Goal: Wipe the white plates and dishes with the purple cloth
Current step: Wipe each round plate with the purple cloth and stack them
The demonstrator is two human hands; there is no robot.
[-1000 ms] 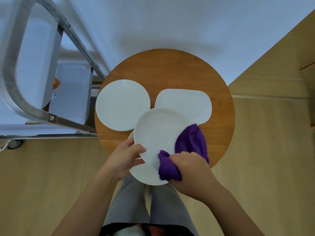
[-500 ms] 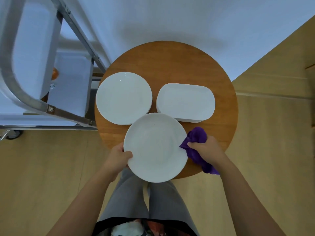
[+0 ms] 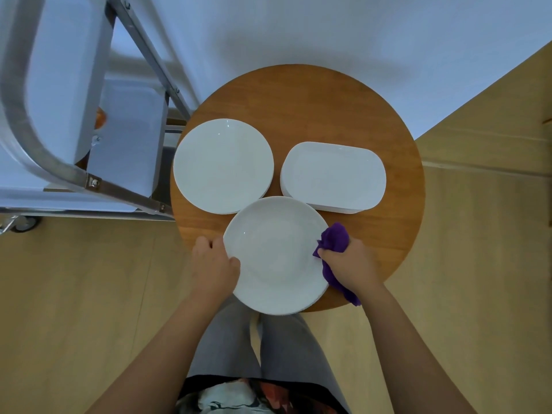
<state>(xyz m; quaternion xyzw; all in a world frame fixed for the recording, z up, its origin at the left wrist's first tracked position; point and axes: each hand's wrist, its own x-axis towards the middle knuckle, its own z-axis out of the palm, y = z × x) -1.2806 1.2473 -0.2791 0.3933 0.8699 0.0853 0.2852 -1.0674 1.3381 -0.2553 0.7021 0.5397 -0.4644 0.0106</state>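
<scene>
A round wooden desk [image 3: 313, 94] is carrying three white pieces of crockery. A round plate [image 3: 222, 165] is sitting at the desk's left edge, and an oblong dish with rounded corners [image 3: 333, 176] is lying toward the right edge; thin rims are showing beneath both, so each seems to be resting on a stack, though how many lie under them cannot be told. A third round plate [image 3: 276, 253] is resting at the near edge, its nearest part overhanging the desk's rim above the person's grey trouser legs.

The left hand [image 3: 213, 264] is gripping this near plate at its left rim, the thumb lying on the upper surface and the other fingers [image 3: 204, 243] curling around the edge and partly hidden below it. The right hand [image 3: 351, 264] is closing around the purple cloth [image 3: 334, 239], its fingers bunched tight on the fabric and pressing it against the plate's right rim. One wad of cloth is bulging out above the hand onto the desk, and a tail is hanging out below the wrist near the desk's near-right edge.

Beyond the desk's left edge a metal-framed trolley [image 3: 74, 174] is standing on the wooden floor [image 3: 74, 294].
</scene>
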